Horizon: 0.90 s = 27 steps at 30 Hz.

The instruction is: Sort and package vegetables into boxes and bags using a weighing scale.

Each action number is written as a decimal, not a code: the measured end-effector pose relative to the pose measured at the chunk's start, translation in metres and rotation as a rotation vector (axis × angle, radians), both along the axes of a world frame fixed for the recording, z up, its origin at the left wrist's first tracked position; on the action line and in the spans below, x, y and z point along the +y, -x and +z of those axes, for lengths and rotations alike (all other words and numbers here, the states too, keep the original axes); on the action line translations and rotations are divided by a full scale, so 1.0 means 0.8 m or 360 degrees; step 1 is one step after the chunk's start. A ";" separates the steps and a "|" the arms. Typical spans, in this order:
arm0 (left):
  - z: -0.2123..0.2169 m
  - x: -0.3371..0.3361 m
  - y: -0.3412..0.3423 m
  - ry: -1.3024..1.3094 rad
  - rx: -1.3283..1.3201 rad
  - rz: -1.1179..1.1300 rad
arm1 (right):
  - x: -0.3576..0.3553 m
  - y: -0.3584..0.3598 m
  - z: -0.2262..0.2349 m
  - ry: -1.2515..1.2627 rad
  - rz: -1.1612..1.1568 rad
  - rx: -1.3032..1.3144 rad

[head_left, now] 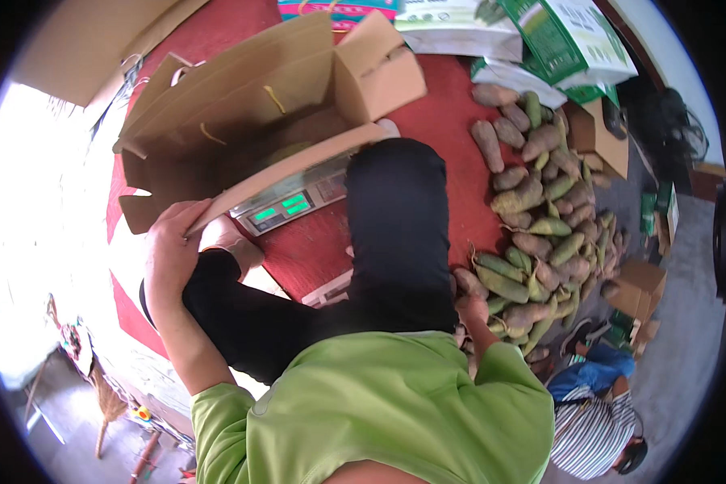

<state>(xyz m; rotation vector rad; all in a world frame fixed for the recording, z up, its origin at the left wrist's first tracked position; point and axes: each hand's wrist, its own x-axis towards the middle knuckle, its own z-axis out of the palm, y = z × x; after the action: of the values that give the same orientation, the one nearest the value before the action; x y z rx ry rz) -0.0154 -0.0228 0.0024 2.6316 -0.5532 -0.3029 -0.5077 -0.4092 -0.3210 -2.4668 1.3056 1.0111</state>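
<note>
At the near left corner of an open cardboard box (315,85), my left hand (172,246) is closed on the edge of the box's near flap (298,165). The box rests on a digital scale (286,208) with green lit displays. Deep inside, something greenish is partly visible. At my right side, my right hand (473,310) is at the near left edge of a heap of green and brown radish-like roots (552,234). Its fingers are closed on a brownish radish (469,282), partly hidden by the hand.
My bent knee (397,202) stands between box and heap on the red surface (452,161). White-and-green cartons (569,40) lie at the back right. Another person in a striped shirt (593,431) is at the lower right, near small cardboard boxes (639,290). A broom (106,399) stands lower left.
</note>
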 end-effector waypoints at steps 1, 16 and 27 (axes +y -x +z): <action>0.000 0.006 0.002 0.0025 -0.0008 -0.0019 | -0.015 -0.004 0.008 -0.0062 -0.0198 -0.0038; 0.007 0.013 0.005 -0.0012 -0.0085 -0.0094 | -0.080 -0.223 0.269 -0.0365 -0.0756 -0.1703; 0.011 0.015 0.004 -0.0010 -0.0039 -0.0103 | 0.015 -0.520 0.515 -0.0983 0.0321 -0.2326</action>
<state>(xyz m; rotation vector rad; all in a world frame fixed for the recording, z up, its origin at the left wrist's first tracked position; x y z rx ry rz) -0.0187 -0.0108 0.0113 2.6306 -0.6477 -0.2930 -0.0916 -0.3969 0.0910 -1.9328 0.1894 -0.4191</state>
